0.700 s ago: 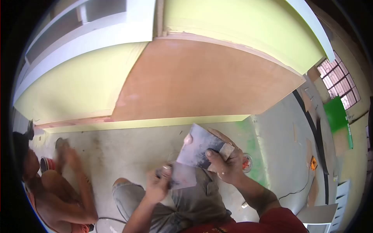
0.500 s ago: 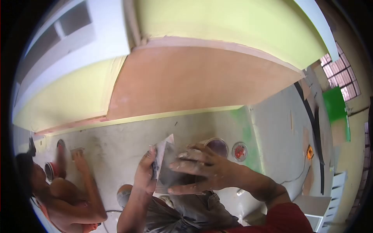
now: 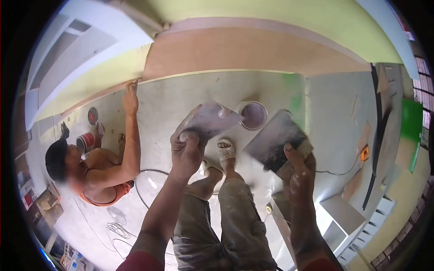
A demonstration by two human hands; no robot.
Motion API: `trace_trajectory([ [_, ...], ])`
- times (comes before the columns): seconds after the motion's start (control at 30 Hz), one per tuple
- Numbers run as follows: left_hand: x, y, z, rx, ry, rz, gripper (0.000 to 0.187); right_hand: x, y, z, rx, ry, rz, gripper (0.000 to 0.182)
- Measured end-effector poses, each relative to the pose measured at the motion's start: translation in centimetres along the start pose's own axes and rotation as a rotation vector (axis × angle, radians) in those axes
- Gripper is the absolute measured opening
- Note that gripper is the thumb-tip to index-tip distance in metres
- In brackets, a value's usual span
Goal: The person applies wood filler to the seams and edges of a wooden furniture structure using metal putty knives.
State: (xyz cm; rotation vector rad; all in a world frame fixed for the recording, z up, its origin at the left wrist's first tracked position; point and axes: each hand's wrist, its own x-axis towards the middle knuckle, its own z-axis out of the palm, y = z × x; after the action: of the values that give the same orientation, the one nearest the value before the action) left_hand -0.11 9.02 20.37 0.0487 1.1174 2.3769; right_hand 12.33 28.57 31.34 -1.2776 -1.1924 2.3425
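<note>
My left hand (image 3: pixel 187 147) is closed on a thin, flat spreader plate (image 3: pixel 214 121), pale and smeared, with its thumb on top. My right hand (image 3: pixel 298 174) grips a darker, squarish spreader plate (image 3: pixel 275 142) by its near right corner; it is slightly blurred. The two plates are apart, both held above the floor. Beyond them stands a round tub (image 3: pixel 253 115) with a greyish-purple content. Part of another round container's rim (image 3: pixel 285 113) shows behind the right-hand plate.
At left a crouching co-worker (image 3: pixel 104 174) reaches up to the board's lower edge. Near them are a red-and-white can (image 3: pixel 85 142) and a round lid (image 3: pixel 92 116). An orange tool (image 3: pixel 364 152) with a cable lies at right. A brown panel (image 3: pixel 253 49) spans the front.
My hands have moved apart, the right plate going right, away from the left one. The view has tilted down, showing my legs and feet. The co-worker's arm has risen to the board.
</note>
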Motion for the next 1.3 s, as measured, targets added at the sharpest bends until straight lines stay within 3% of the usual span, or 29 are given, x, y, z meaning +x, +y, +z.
trace_trajectory([
  [0.07,0.4,1.3,3.1,0.487,-0.129,0.233,0.041,-1.7,-1.3,-0.5,0.346,0.054,0.26,0.024],
  [0.13,1.0,2.0,8.4,0.496,-0.33,0.608,0.036,-3.1,-1.9,-0.2,0.475,0.008,0.422,0.017],
  [0.17,1.1,2.3,9.2,0.564,-0.447,0.654,0.034,-3.5,-2.0,-0.2,0.492,-0.005,0.445,0.018],
  [0.2,0.5,2.8,10.5,0.621,-0.553,0.645,0.031,-4.4,-1.8,-0.7,0.503,-0.028,0.462,0.019],
  [0.3,0.4,4.0,12.9,0.851,-0.583,0.496,0.041,-4.7,-5.1,-1.8,0.531,-0.085,0.356,0.019],
  [0.4,0.6,4.2,13.7,1.087,-0.651,0.34,0.05,-3.9,-8.4,-3.2,0.673,0.081,0.232,0.022],
  [0.43,0.3,3.6,13.4,1.188,-0.712,0.341,0.054,-3.1,-9.2,-5.4,0.561,-0.182,0.046,0.027],
  [0.47,-0.1,3.1,13.3,1.289,-0.776,0.341,0.057,-1.9,-10.5,-7.1,0.422,-0.173,-0.069,0.035],
  [0.5,-1.1,2.8,13.7,1.216,-0.72,0.197,0.058,-0.2,-11.2,-8.6,0.164,0.106,-0.236,0.042],
  [0.53,-2.1,2.4,13.5,1.173,-0.675,0.099,0.06,2.3,-12.9,-10.9,-0.231,0.141,-0.425,0.049],
  [0.63,-4.3,0.7,14.0,1.055,-0.51,-0.024,0.063,10.0,-18.3,-16.5,-1.241,0.189,-0.939,0.038],
  [0.67,-4.9,0.0,14.2,1.043,-0.463,-0.056,0.062,13.1,-19.6,-18.4,-1.375,0.17,-1.152,0.038],
  [0.8,-5.3,-3.5,17.5,0.969,-0.315,-0.007,0.051,19.4,-25.3,-21.9,-1.697,0.127,-1.232,0.053],
  [0.83,-5.1,-4.4,18.9,0.967,-0.3,0.026,0.037,20.5,-25.9,-22.7,-1.765,0.107,-1.246,0.058],
  [0.97,-4.6,-7.1,22.3,0.949,-0.266,0.064,0.039,23.5,-27.3,-24.2,-1.836,0.088,-1.284,0.061],
  [1.1,-4.0,-6.9,24.8,0.955,-0.273,-0.043,0.053,25.3,-27.1,-24.5,-1.831,0.05,-1.31,0.063],
  [1.2,-3.0,-6.3,24.9,1.017,-0.286,0.019,0.035,26.1,-26.4,-24.8,-1.788,0.056,-1.304,0.064],
  [1.3,-2.6,-6.5,24.5,0.985,-0.211,0.059,0.042,25.5,-25.7,-24.8,-1.812,0.062,-1.222,0.066],
])
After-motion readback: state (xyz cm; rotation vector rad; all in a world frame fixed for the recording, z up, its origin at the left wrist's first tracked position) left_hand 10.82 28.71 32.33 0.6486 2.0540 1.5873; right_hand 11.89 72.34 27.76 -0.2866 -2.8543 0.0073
